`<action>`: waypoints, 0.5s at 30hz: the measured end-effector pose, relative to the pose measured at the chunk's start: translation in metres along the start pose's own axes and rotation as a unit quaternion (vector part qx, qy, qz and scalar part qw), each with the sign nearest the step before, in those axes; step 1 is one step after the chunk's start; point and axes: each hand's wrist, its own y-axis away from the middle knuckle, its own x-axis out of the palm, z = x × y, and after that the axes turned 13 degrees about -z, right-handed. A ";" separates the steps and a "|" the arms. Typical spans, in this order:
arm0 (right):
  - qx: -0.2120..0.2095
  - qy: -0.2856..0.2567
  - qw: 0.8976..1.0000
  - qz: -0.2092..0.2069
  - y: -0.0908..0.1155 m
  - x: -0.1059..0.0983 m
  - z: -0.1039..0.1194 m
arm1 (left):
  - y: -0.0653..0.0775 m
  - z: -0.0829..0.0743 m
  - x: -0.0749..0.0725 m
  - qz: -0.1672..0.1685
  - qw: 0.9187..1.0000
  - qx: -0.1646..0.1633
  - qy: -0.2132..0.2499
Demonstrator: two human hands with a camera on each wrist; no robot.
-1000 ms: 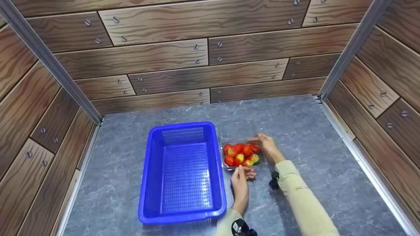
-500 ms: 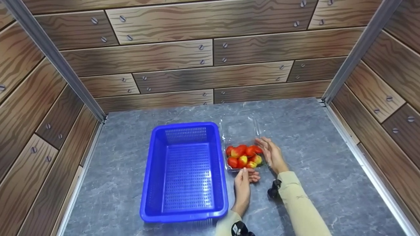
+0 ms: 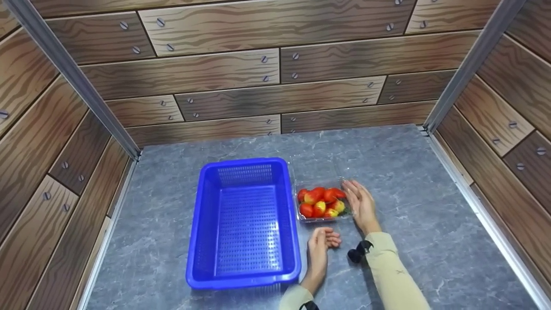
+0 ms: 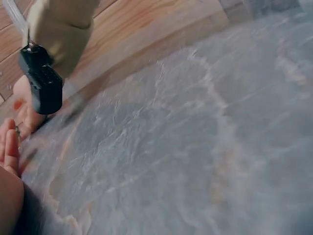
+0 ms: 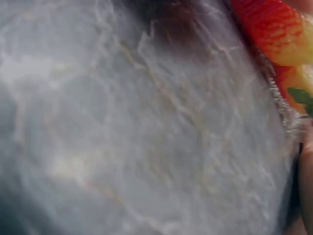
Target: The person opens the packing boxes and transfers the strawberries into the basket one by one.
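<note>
A clear plastic clamshell box (image 3: 322, 220) stands on the grey tabletop, its transparent lid (image 3: 318, 167) folded back behind it. Several red-and-yellow fruits (image 3: 317, 196) fill the box; a green leaf (image 5: 301, 97) shows in the right wrist view. My right hand (image 3: 362, 207) lies along the box's right side, fingers extended with their tips right at its far right corner. Just in front of the box, apart from it, is my left hand (image 3: 319, 249), fingers loosely bent and holding nothing. In the left wrist view only part of the left hand shows at the left edge.
To the left of the box, close beside it, stands a deep blue perforated plastic basket (image 3: 294, 258). Wood-patterned walls (image 3: 224, 73) enclose the grey marbled tabletop (image 3: 413, 193) at the back and on both sides.
My left hand has drawn back from the box's front edge towards me. My right hand has moved slightly right, from over the box's rim to its outer side.
</note>
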 end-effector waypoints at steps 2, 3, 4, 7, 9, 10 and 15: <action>0.010 0.024 1.000 -0.013 0.003 -0.001 0.005 | 0.008 -0.005 -0.001 -0.007 1.000 -0.018 -0.024; 0.010 0.043 0.999 -0.022 0.005 -0.001 0.008 | 0.013 -0.009 -0.001 -0.007 0.999 -0.032 -0.038; 0.006 0.060 0.998 -0.033 0.007 -0.002 0.011 | 0.017 -0.013 -0.001 -0.006 0.998 -0.049 -0.050; -0.032 0.124 0.989 -0.072 0.014 -0.003 0.017 | 0.033 -0.029 -0.001 0.022 0.990 -0.108 -0.088; -0.072 0.157 0.980 -0.096 0.020 0.002 0.022 | 0.041 -0.043 -0.003 0.066 0.983 -0.137 -0.106; -0.097 0.168 0.975 -0.105 0.024 0.006 0.024 | 0.044 -0.052 -0.004 0.095 0.979 -0.143 -0.114; -0.233 0.237 0.935 -0.122 0.035 0.030 0.034 | 0.053 -0.103 -0.013 0.257 0.954 -0.089 -0.130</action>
